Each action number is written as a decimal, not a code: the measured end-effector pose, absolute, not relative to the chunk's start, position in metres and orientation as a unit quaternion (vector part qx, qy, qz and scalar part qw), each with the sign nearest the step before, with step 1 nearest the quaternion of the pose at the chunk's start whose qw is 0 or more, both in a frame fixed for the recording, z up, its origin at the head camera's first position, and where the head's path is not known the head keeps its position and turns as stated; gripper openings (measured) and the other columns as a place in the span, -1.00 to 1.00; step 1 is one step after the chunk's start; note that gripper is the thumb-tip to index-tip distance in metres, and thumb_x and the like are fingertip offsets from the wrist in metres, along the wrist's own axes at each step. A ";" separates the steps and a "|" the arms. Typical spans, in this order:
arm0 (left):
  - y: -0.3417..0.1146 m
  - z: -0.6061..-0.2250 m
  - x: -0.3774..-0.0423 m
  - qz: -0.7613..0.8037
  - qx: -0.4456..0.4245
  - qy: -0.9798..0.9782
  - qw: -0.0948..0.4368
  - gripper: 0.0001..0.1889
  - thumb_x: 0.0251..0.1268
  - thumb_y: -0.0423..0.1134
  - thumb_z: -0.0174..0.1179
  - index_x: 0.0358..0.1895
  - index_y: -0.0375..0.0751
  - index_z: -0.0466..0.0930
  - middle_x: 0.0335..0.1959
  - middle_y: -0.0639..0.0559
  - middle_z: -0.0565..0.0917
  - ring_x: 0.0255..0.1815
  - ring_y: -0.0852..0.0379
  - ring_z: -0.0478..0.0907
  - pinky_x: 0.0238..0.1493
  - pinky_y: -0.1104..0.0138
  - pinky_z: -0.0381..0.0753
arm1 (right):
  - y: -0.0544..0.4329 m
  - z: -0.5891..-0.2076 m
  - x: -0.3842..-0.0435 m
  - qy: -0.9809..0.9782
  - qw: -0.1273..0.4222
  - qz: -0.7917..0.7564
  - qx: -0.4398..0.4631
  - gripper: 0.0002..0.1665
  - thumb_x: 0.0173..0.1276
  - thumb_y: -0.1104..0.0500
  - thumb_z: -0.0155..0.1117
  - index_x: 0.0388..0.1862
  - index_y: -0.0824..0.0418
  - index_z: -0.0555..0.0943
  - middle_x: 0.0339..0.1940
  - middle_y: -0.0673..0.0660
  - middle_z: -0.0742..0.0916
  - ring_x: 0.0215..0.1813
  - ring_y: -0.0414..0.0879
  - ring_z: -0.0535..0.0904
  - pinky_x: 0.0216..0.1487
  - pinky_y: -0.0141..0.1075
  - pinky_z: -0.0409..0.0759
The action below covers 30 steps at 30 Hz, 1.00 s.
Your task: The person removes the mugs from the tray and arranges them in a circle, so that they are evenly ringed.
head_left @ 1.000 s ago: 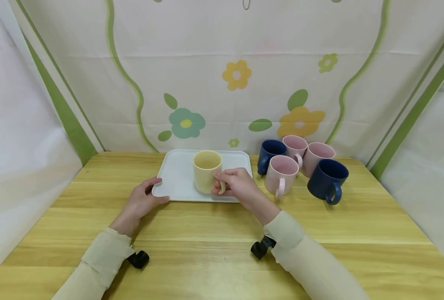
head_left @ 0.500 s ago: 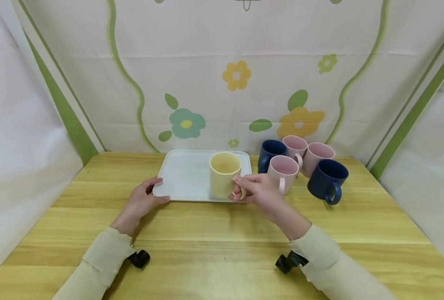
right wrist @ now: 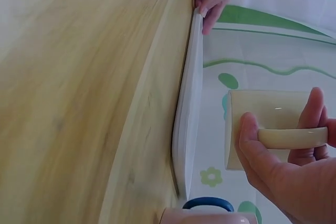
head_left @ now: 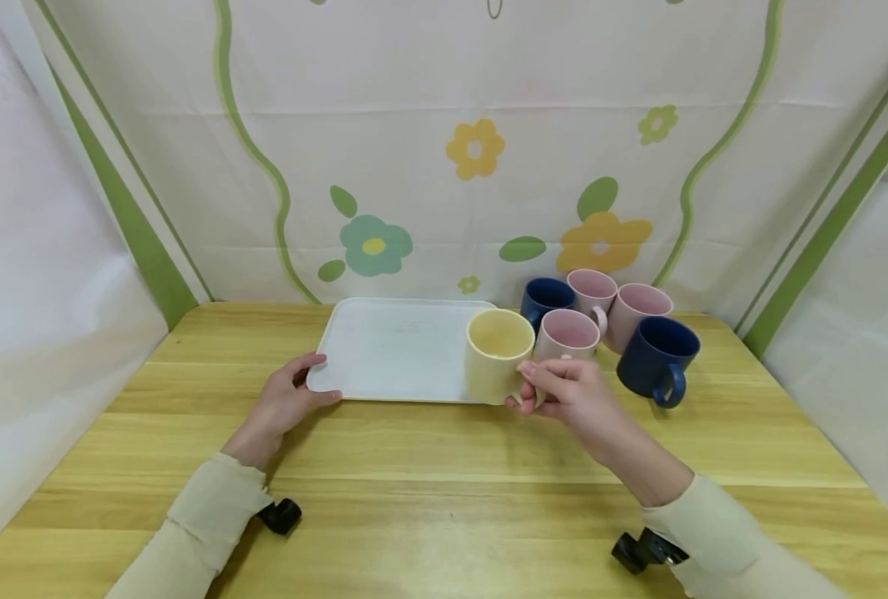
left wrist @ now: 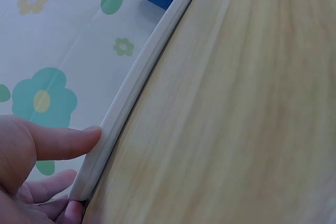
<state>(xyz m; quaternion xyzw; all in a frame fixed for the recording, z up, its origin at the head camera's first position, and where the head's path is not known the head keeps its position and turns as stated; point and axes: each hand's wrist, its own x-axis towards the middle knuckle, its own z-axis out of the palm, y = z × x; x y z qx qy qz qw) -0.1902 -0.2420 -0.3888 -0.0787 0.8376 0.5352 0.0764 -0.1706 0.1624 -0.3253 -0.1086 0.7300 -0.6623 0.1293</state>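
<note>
My right hand [head_left: 574, 395] grips a pale yellow mug [head_left: 492, 370] by its handle [right wrist: 289, 138]. The mug is upright over the right end of a white rectangular tray [head_left: 391, 353]. In the right wrist view a gap shows between the mug's base and the tray. My left hand [head_left: 282, 403] holds the tray's front left corner, thumb on the front edge and fingers round the left side. A pink mug [head_left: 569, 333] stands just behind my right hand, its lower part hidden. The tray lies on the wooden table.
Right of the tray, more mugs stand close together: a navy mug [head_left: 547, 293] at the back, pink mugs [head_left: 590, 287] [head_left: 634, 316] beside it, and another navy mug [head_left: 657, 358] at the right. A flowered cloth [head_left: 414, 166] hangs behind the table [head_left: 414, 499].
My right hand has carried the yellow mug from the middle of the tray rightward to its right end. My left hand and the tray have stayed in place.
</note>
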 end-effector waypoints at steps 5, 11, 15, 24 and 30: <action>-0.242 -0.389 -0.190 0.535 -0.079 0.838 0.076 -0.13 0.39 -0.24 0.42 0.68 -0.25 0.17 0.76 -0.29 0.04 0.74 -0.31 0.07 0.71 -0.10 0.17 | 0.177 -0.323 -0.162 0.732 0.124 -0.663 -0.095 -0.54 0.68 0.08 0.19 -0.18 0.54 0.63 -0.33 0.10 0.66 -0.19 -0.06 0.79 0.12 -0.17 0.80; -0.242 -0.389 -0.190 0.539 -0.078 0.836 0.074 -0.13 0.37 -0.24 0.43 0.67 -0.25 0.18 0.76 -0.28 0.04 0.74 -0.32 0.07 0.71 -0.11 0.17 | 0.196 -0.321 -0.152 0.739 0.118 -0.657 -0.085 -0.57 0.68 0.08 0.18 -0.19 0.47 0.66 -0.36 0.09 0.67 -0.24 -0.08 0.75 0.09 -0.21 0.81; -0.242 -0.389 -0.191 0.538 -0.078 0.836 0.073 -0.13 0.37 -0.25 0.43 0.67 -0.25 0.19 0.76 -0.28 0.06 0.74 -0.31 0.08 0.71 -0.10 0.17 | 0.212 -0.323 -0.148 0.730 0.116 -0.667 -0.098 -0.61 0.69 0.12 0.15 -0.22 0.42 0.68 -0.37 0.06 0.67 -0.29 -0.10 0.72 0.04 -0.24 0.83; -0.242 -0.391 -0.191 0.538 -0.080 0.836 0.073 -0.16 0.37 -0.28 0.42 0.65 -0.26 0.21 0.76 -0.24 0.06 0.74 -0.29 0.08 0.72 -0.08 0.18 | 0.246 -0.332 -0.141 0.710 0.116 -0.680 -0.142 -0.62 0.72 0.27 0.03 -0.29 0.22 0.73 -0.38 0.00 0.68 -0.38 -0.15 0.63 -0.14 -0.38 0.78; -0.242 -0.389 -0.190 0.539 -0.080 0.835 0.076 -0.13 0.36 -0.26 0.43 0.66 -0.25 0.20 0.76 -0.26 0.06 0.74 -0.30 0.09 0.71 -0.09 0.18 | 0.269 -0.335 -0.138 0.695 0.119 -0.696 -0.139 -0.56 0.74 0.31 -0.06 -0.27 0.22 0.74 -0.40 -0.03 0.68 -0.41 -0.20 0.60 -0.20 -0.43 0.75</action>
